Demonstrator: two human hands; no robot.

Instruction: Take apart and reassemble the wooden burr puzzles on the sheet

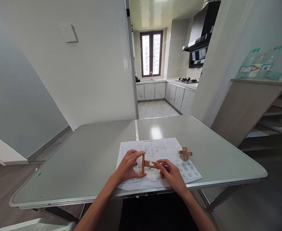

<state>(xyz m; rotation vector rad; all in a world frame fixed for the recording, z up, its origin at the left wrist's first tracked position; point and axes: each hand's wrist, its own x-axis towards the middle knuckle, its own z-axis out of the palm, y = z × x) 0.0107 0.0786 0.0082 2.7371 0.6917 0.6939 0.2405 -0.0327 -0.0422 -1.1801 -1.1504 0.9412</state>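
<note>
My left hand [128, 166] pinches an upright notched wooden puzzle piece [143, 163] between thumb and fingers. My right hand [171, 173] grips a flat-lying notched wooden piece [151, 165] whose end meets the upright one. Both hands rest over a printed instruction sheet [165, 146] near the front edge of a grey folding table [88, 154]. A small assembled cross of wooden pieces [185, 153] lies on the sheet, to the right of and beyond my right hand.
A metal seam [136, 130] runs down the table's middle. A shelf unit [253, 102] with several plastic water bottles [263, 65] stands to the right. A doorway beyond the table opens onto a kitchen [165, 86]. A white wall [83, 70] lies behind left.
</note>
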